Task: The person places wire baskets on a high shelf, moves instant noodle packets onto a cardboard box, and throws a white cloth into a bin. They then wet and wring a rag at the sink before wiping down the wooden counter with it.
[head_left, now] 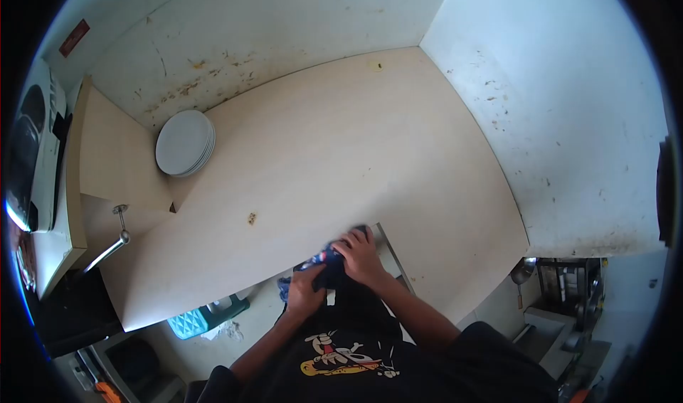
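Observation:
A dark blue cloth with a coloured print (330, 258) is bunched up at the near edge of the pale wooden tabletop (320, 147), close to my body. My left hand (306, 293) grips its lower left part, with the fingers curled into the fabric. Higher and to the right, my right hand (361, 256) closes over the cloth's other end, right by the table edge. Folds hide some of the fingertips. Part of the cloth hangs down against my black shirt (341, 332).
White plates (185, 143) are stacked at the back left, beside a wooden shelf unit (117, 143) carrying a white appliance (48, 147). Stained walls border the back and right. Below left is a turquoise stool (206, 317); a dark rack (569, 289) stands at lower right.

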`<action>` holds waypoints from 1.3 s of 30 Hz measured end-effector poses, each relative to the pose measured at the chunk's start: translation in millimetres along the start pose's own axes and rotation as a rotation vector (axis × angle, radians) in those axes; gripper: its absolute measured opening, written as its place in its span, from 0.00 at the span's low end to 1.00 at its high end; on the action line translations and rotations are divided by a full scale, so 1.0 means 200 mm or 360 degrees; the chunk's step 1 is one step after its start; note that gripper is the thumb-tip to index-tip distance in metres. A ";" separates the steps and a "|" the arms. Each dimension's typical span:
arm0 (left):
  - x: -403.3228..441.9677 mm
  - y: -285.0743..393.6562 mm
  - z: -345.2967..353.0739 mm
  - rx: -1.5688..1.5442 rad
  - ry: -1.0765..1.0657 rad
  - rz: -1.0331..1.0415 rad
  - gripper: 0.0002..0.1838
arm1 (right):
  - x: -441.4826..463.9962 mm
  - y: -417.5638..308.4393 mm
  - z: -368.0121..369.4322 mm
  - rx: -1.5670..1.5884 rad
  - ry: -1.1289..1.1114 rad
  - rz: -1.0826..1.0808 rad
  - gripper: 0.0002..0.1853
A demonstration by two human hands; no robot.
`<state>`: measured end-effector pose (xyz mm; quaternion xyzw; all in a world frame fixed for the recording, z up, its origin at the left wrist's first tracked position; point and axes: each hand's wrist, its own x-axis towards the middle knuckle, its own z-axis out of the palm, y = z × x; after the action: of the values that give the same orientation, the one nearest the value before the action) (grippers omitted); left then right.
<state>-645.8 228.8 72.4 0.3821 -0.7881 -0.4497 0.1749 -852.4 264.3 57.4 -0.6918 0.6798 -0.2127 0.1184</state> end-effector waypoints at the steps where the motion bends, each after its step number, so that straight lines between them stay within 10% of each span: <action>1: -0.01 0.04 -0.03 -0.0001 0.0146 -0.0125 0.30 | 0.13 -0.03 -0.06 -0.0056 -0.0082 -0.0126 0.16; 7: 0.36 0.20 -0.09 -0.0026 0.0916 -0.0446 0.30 | 0.96 -0.09 -0.11 0.0010 0.0012 -0.0712 0.16; 12: 0.80 -0.09 0.06 0.0453 0.0628 -0.0571 0.41 | 1.43 -0.01 0.10 -0.0008 -0.0601 -0.0552 0.23; 16: 1.06 -0.24 0.31 0.0766 0.0664 -0.0676 0.46 | 1.50 0.30 0.41 -0.0156 -0.0440 -0.0834 0.23; 39: 3.52 0.08 0.80 0.1213 -0.0158 0.0466 0.36 | 2.26 2.59 -0.41 -0.0757 0.0553 0.0757 0.24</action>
<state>-1207.8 -209.3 -46.7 0.2811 -0.9518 -0.1138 0.0447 -1357.0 -198.8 -44.6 -0.4765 0.8617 -0.1297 -0.1164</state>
